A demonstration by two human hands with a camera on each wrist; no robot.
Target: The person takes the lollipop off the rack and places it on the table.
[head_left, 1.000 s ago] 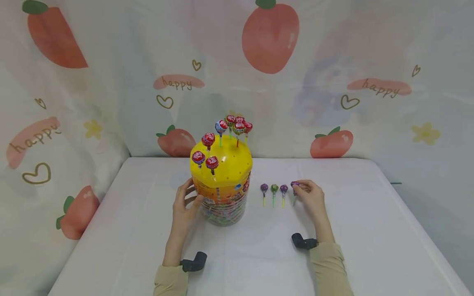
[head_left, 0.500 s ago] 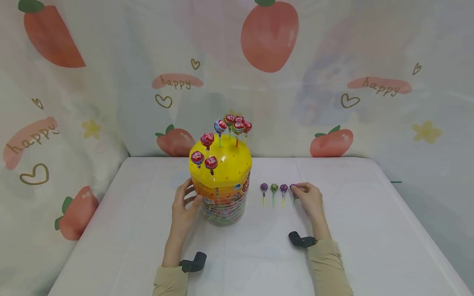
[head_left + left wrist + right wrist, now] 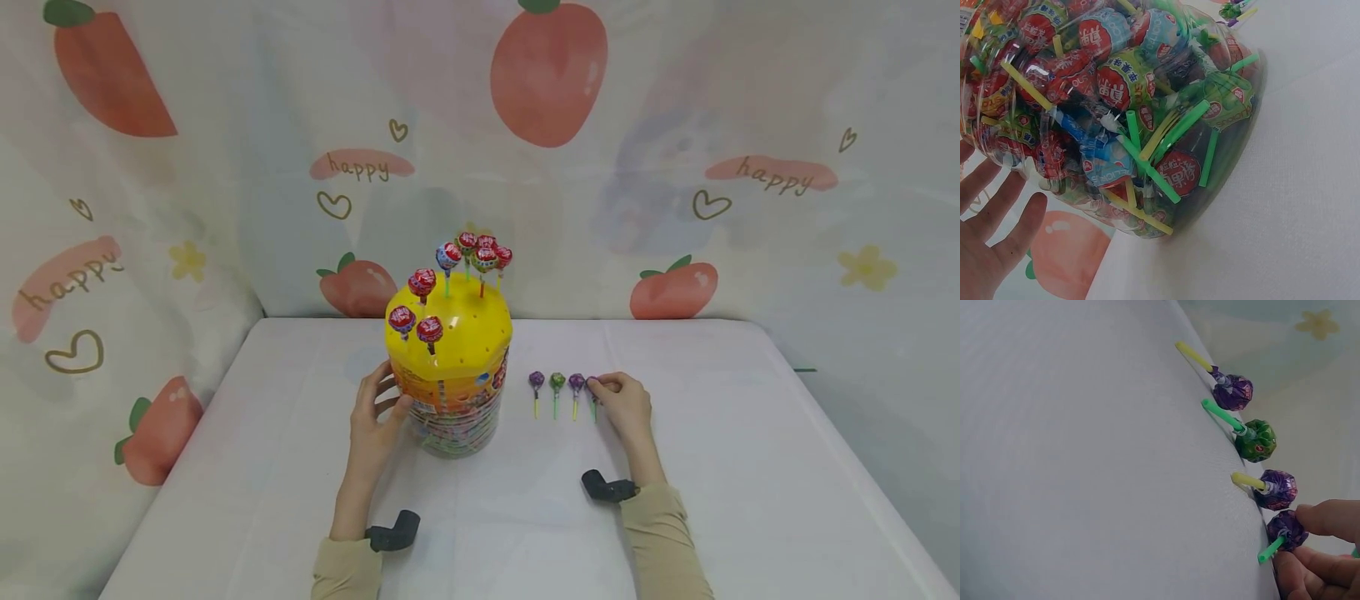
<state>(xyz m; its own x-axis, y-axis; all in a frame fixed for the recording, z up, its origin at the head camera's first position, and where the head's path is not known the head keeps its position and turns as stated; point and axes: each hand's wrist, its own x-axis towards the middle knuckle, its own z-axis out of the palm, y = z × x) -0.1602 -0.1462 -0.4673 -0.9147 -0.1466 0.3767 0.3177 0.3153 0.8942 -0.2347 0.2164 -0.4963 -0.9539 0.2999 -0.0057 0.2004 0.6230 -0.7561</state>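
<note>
Your right hand (image 3: 626, 408) pinches the wrapped head of a purple lollipop (image 3: 1286, 530), its green stick (image 3: 1271, 549) pointing toward you; whether it rests fully on the desk (image 3: 525, 517) cannot be told. Expect it to be light and hard, the wrapper a little slippery, the thin stick easier to bend than the head is to harm; the round head or the twist just below it should give the surest hold.

Just to its left, in a row, lie a purple lollipop (image 3: 576, 382), a green lollipop (image 3: 557, 381) and another purple lollipop (image 3: 536, 379). Farther left, your left hand (image 3: 375, 421) rests spread fingers against a clear jar (image 3: 457, 433) of sweets, likely heavy and smooth. Eight lollipops stand in its yellow lid (image 3: 468, 354). Behind hangs a fruit-printed backdrop (image 3: 480, 192).
</note>
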